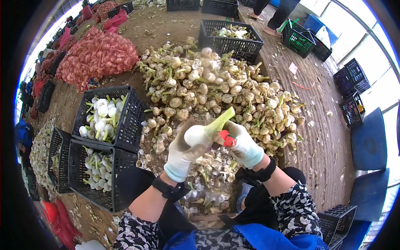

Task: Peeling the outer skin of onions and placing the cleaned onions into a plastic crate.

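Note:
A peeled white garlic bulb (pixel 196 136) with a thick pale-green stem is between my hands. My left hand (pixel 182 153), in a soiled white work glove with a light-blue cuff, cups the bulb from the left and below. My right hand (pixel 245 142), gloved alike, closes around the right side at the stem. A small red item (pixel 227 138) shows at its fingers; I cannot tell what it is. Just beyond my hands spreads a heap of unpeeled garlic bulbs (pixel 212 84). Loose garlic skins (pixel 212 172) cover the floor beneath.
On the left, black plastic crates hold white garlic bulbs (pixel 103 115) and smaller bulbs (pixel 99 170). Another crate (pixel 231 43) stands behind the heap. Red mesh sacks of garlic (pixel 97 56) lie at the back left. A person's legs (pixel 278 18) show at the upper right. Blue panels (pixel 368 140) line the right side.

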Demonstrator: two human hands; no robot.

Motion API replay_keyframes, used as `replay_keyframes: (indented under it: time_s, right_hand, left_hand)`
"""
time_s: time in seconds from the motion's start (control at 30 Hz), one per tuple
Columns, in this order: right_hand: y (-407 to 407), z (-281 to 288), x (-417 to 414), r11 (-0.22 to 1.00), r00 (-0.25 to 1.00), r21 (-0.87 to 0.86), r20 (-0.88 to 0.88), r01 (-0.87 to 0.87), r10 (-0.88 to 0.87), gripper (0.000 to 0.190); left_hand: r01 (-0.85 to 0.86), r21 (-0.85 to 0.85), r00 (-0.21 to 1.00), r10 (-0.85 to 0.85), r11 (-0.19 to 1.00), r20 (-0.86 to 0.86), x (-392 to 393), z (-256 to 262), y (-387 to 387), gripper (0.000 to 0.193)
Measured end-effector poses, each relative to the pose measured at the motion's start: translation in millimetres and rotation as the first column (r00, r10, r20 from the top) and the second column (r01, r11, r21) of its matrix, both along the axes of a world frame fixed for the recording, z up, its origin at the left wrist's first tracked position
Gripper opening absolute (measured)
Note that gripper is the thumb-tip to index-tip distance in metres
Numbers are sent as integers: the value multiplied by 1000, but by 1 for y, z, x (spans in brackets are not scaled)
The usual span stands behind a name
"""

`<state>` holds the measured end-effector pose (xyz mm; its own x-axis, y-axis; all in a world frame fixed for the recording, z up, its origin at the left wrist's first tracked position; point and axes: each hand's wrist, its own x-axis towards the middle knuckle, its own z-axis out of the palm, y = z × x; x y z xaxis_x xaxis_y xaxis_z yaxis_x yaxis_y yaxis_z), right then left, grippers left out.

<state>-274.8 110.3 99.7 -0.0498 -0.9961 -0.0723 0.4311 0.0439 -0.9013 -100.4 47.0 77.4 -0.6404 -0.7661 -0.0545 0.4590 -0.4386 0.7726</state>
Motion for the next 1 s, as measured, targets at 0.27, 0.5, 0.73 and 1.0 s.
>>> replay_keyframes:
  time_s: [0.27, 0.5, 0.73, 1.0]
  right_hand:
    - [1, -16, 2, 971, 978, 148, 59, 189, -199, 42]
    - [-5, -13, 6, 954, 674, -217, -675, 208, -301, 22]
    - [5, -11, 3, 972, 829, -112, -509, 205, -233, 19]
    - [11, -13, -8, 953, 875, -52, -384, 300, -296, 23]
  left_hand:
    - [6, -912, 817, 523, 411, 242, -7, -1, 0, 83]
    - [88, 123, 996, -85, 988, -34, -6, -8, -4, 44]
    - [223, 98, 961, -235, 970, 146, -10, -19, -6, 50]
    - [291, 36, 956, -292, 956, 34, -5, -16, -7, 64]
